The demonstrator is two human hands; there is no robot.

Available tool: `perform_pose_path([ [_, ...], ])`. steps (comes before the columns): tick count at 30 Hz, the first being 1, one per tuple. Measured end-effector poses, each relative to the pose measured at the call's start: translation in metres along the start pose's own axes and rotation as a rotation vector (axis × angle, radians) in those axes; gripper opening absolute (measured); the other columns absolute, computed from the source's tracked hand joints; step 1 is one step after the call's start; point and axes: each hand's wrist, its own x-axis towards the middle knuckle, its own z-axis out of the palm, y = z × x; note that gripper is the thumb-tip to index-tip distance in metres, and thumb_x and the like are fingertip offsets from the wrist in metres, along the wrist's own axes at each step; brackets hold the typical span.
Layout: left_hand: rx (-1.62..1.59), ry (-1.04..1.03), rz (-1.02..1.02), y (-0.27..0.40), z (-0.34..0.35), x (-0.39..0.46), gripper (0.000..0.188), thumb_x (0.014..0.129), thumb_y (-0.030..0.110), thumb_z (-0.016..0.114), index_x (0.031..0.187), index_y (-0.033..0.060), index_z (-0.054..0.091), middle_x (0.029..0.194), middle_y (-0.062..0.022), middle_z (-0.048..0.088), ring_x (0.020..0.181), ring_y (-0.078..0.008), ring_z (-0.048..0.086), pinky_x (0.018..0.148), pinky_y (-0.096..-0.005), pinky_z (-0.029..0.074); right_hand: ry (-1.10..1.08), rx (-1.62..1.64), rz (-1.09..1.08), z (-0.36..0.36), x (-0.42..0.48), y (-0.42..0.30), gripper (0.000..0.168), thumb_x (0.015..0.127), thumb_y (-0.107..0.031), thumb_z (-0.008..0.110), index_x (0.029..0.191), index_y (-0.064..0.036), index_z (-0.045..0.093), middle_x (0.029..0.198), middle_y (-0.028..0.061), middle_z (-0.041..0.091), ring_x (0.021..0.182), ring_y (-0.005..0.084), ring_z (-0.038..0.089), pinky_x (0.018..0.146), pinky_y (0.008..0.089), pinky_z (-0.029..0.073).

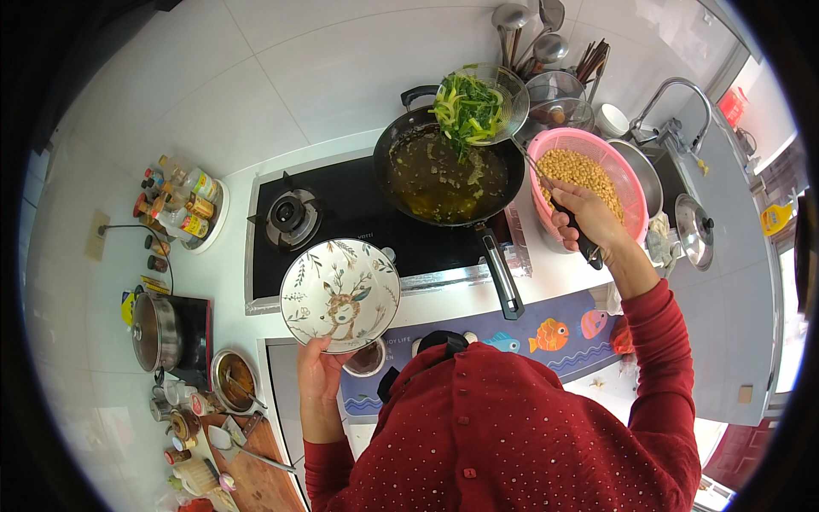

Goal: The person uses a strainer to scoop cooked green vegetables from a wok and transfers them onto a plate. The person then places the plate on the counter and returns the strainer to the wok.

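Observation:
My right hand [585, 214] grips the black handle of a wire-mesh strainer [513, 105]. Chopped leafy greens [470, 109] lie in the strainer, some hanging over its rim, above the far part of a black wok [384, 182]. Brownish liquid with small green bits fills the wok's bottom. In my left hand [320, 368] is a white ceramic bowl with a deer and leaf pattern [345, 294], held by its near rim and tilted so its inside shows. The bowl is left of the wok's handle [502, 275], over the front edge of the black gas stove [339, 224].
A pink basket of soybeans [556, 137] stands right of the wok, near the sink faucet [678, 83] and a pot lid [694, 232]. Condiment bottles [185, 198], a steel pot [153, 333], a food-filled metal bowl [235, 381] and a cutting board [262, 480] are at left.

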Motion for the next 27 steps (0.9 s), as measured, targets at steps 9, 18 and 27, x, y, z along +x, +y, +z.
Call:
perform_pose_path([
  [9,-0.003,-0.023,-0.006,0.0003,-0.0019,0.0004,0.05,0.084,0.012,0.047,0.13,-0.0081,0.039,0.12,-0.0218,0.056,0.103,-0.0324,0.062,0.081,-0.0407,0.057,0.003,0.002,-0.004,0.0019,-0.0031,-0.0008,0.051,0.095,-0.018,0.043,0.143,-0.005,0.03,0.067,-0.0019,0.042,0.046,0.0062,0.039,0.039,0.0214,0.038],
  [18,-0.009,-0.035,-0.006,0.0006,-0.0035,0.0002,0.05,0.085,0.012,0.048,0.13,-0.0065,0.039,0.12,-0.0213,0.056,0.102,-0.032,0.062,0.08,-0.0399,0.058,-0.01,0.006,-0.009,-0.0002,-0.0015,0.0019,0.051,0.094,-0.017,0.043,0.143,-0.005,0.03,0.067,-0.0017,0.042,0.046,0.0065,0.039,0.039,0.0219,0.038],
  [27,-0.021,-0.028,0.007,0.0021,-0.0024,-0.0024,0.05,0.084,0.011,0.05,0.13,-0.0058,0.039,0.12,-0.0214,0.057,0.102,-0.0321,0.063,0.078,-0.0396,0.058,-0.009,0.012,-0.003,0.0011,-0.0021,0.0031,0.05,0.095,-0.018,0.043,0.142,-0.004,0.031,0.065,-0.0018,0.042,0.045,0.0069,0.039,0.039,0.0223,0.038],
])
